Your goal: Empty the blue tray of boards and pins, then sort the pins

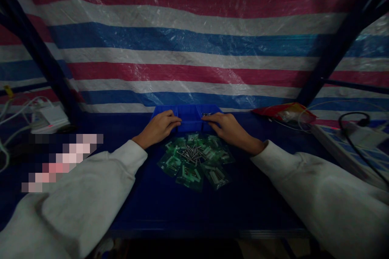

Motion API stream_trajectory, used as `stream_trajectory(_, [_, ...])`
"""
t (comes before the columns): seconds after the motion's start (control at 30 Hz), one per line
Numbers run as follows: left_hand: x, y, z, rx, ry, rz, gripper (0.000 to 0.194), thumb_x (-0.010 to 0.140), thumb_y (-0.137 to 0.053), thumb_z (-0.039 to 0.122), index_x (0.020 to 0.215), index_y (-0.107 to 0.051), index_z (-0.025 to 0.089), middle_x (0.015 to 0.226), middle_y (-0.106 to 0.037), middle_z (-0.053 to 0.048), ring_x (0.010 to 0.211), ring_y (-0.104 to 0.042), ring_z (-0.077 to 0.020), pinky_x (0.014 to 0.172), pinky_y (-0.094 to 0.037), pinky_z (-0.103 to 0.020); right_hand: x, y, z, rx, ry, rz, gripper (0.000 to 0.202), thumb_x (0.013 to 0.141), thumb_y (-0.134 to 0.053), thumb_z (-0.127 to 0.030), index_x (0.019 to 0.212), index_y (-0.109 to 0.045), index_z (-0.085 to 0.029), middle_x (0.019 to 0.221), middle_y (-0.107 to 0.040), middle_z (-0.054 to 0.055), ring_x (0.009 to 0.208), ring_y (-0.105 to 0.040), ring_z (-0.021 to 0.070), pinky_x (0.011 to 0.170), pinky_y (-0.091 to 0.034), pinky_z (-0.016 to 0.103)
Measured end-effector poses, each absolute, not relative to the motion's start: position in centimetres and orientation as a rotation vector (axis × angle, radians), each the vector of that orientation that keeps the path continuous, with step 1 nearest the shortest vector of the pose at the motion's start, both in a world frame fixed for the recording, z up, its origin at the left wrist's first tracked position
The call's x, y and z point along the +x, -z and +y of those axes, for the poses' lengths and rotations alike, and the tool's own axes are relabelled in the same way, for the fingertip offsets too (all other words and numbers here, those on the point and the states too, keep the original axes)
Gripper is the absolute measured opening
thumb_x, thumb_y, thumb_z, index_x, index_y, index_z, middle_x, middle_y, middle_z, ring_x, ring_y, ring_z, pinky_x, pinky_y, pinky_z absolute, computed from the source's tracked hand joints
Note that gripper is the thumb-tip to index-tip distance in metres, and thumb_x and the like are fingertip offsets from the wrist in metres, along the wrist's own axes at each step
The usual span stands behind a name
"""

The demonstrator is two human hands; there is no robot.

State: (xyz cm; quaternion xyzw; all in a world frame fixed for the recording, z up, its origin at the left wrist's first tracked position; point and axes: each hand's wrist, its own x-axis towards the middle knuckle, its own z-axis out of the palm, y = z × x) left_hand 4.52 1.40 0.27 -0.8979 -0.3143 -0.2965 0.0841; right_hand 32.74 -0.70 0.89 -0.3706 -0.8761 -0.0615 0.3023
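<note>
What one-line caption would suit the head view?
Both hands, left and right, at a blue divided tray, behind loose screws and small clear packets.

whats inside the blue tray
Blue tray: small shiny pieces at right, partly behind the right hand. The left hand hides part of the left compartment; contents there unclear.

I am seeing the sheet [182, 42] as horizontal bands of red, greyish white and blue. The posts [337, 38] are showing dark blue; the table [194, 206] is reading as deep navy, and the tray [190, 113] is standing out in brighter blue. I am noting translucent green bags [190, 176], silvery-grey pins [192, 153], plain off-white sleeves [100, 182], a red packet [267, 110] with yellow, and a black cable [354, 143].
</note>
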Motion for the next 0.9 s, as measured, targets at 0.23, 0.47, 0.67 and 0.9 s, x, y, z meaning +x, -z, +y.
stream_trajectory(0.23, [4.41,-0.31,1.49,-2.689,0.873,-0.905,0.025,0.099,-0.052,0.026,0.112,-0.070,0.016,0.094,-0.061,-0.007,0.088,-0.059,-0.0179,0.082,-0.049,-0.033,32.75,-1.13,-0.84,-1.017,0.094,-2.304,0.037,0.092,-0.052,-0.010,0.122,-0.069,-0.020,0.119,-0.071,0.005,0.111,-0.066,0.0229,0.101,-0.050,0.039])
stream_trajectory(0.47, [4.38,-0.24,1.61,-2.701,0.856,-0.915,0.025,0.099,-0.052,0.026,0.113,-0.069,0.016,0.093,-0.060,-0.006,0.086,-0.058,-0.0172,0.082,-0.049,-0.032,32.80,-1.12,-0.90,-1.043,0.062,-2.300,0.038,0.092,-0.051,-0.009,0.123,-0.069,-0.023,0.122,-0.070,0.003,0.115,-0.065,0.0211,0.104,-0.048,0.039])
stream_trajectory(0.67, [4.38,-0.30,1.57,-2.708,0.834,-0.924,0.025,0.100,-0.051,0.026,0.114,-0.069,0.017,0.094,-0.060,-0.007,0.087,-0.058,-0.0177,0.082,-0.049,-0.033,32.63,-1.28,-1.18,-1.058,0.069,-2.294,0.038,0.092,-0.051,-0.009,0.122,-0.069,-0.023,0.120,-0.071,0.003,0.112,-0.066,0.0206,0.102,-0.050,0.038])
stream_trajectory(0.9, [4.41,-0.30,1.51,-2.715,0.842,-0.933,0.025,0.100,-0.050,0.026,0.114,-0.069,0.016,0.093,-0.060,-0.007,0.086,-0.058,-0.0179,0.081,-0.049,-0.033,32.83,-1.20,-1.02,-1.024,0.074,-2.306,0.038,0.092,-0.050,-0.007,0.121,-0.069,-0.021,0.120,-0.071,0.004,0.112,-0.066,0.0211,0.101,-0.051,0.038])
